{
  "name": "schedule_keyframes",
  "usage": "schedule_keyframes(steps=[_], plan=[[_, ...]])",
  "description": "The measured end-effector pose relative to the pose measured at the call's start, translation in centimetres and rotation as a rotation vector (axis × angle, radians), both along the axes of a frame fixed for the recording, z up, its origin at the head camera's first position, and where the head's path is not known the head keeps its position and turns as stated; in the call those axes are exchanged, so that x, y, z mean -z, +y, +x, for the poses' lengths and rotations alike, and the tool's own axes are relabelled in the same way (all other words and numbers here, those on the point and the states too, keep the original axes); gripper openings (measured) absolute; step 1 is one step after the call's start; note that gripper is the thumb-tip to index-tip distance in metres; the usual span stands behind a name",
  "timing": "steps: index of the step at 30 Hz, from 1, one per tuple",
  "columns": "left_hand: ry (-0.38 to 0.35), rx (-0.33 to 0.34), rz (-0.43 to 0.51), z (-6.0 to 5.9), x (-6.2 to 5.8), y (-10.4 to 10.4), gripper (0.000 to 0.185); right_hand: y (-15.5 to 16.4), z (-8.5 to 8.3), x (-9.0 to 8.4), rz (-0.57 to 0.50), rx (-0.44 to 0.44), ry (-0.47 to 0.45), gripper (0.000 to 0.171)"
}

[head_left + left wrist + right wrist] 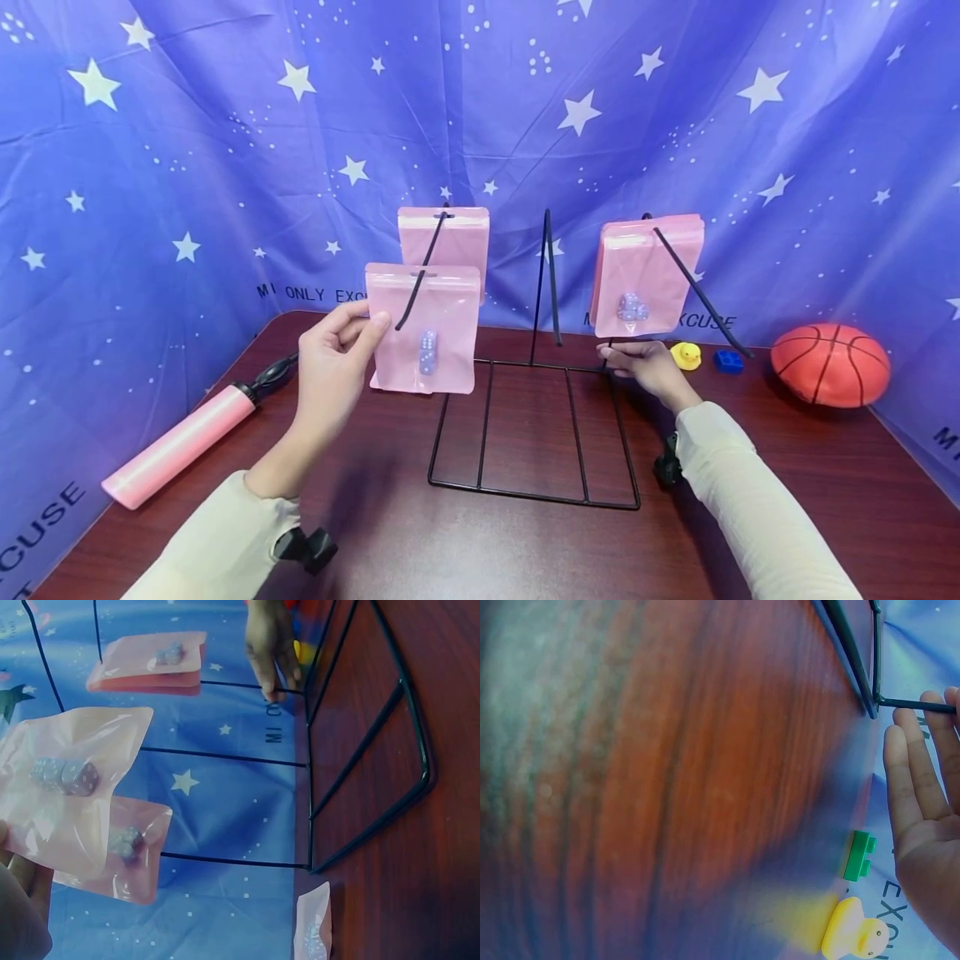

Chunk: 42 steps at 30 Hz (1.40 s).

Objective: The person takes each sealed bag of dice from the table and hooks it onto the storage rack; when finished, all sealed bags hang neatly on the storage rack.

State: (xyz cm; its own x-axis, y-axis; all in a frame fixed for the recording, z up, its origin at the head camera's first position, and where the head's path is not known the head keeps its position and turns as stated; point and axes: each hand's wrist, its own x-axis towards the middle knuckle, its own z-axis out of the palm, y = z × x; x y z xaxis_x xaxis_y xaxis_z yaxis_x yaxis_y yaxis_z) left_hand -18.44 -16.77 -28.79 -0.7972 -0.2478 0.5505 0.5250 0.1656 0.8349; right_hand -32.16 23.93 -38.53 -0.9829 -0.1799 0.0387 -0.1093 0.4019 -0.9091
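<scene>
A blue star-printed cloth (225, 125) fills the whole upper part of the head view, hanging behind a dark red-brown table (375, 533) that takes up the lower half. In the middle of the frame stands a black wire rack (534, 433), its flat base on the table and three prongs slanting up from it. At the right edge lies a soft orange basketball (830, 364), and at the lower left a pink air pump (183, 442) lies aslant. A thick bunch of pink pouches (647, 271) hangs on the right prong, right of centre, and one more pink pouch (444, 237) hangs high on the left prong. In front of that, just left of centre, the left hand (333, 367) pinches the left edge of a pink pouch with a die (424, 329) between thumb and curled fingers; the left prong crosses its top, and the die shows through low in the middle. The right hand (648, 367), below the right bunch, rests on the rack's back right corner; in the right wrist view its fingers (919, 772) lie straight and unclenched, tips touching the wire. Just right of that hand sit a small yellow duck (686, 356) and a smaller blue brick (727, 361)
</scene>
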Motion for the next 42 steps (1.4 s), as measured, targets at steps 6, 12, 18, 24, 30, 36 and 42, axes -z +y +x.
schedule_keyframes(steps=[6,12,18,24,30,36,42], plan=[[0.027,-0.039,-0.003,-1.8,-0.1,0.3,0.019,0.0,0.0,0.0,0.003,0.003,0.003,0.046],[0.056,-0.072,-0.002,-3.4,-0.3,0.7,0.018,-0.1,0.1,-0.1,0.022,0.006,0.004,0.047],[0.062,-0.108,-0.002,-4.8,-0.6,1.3,0.017,-0.1,0.0,-0.1,0.024,0.012,0.003,0.046],[0.066,-0.158,-0.020,-6.4,-0.6,1.7,0.019,0.0,0.0,-0.1,0.016,0.018,-0.012,0.048],[0.056,-0.176,-0.024,-7.6,-0.8,2.1,0.020,0.0,0.0,-0.1,0.018,0.021,-0.019,0.049],[0.013,-0.284,-0.058,-8.0,-1.3,2.2,0.022,0.0,0.0,-0.1,0.009,0.017,-0.009,0.047],[-0.016,-0.366,-0.048,-8.4,-1.6,2.2,0.024,0.0,0.0,-0.1,0.018,0.018,-0.024,0.048]])
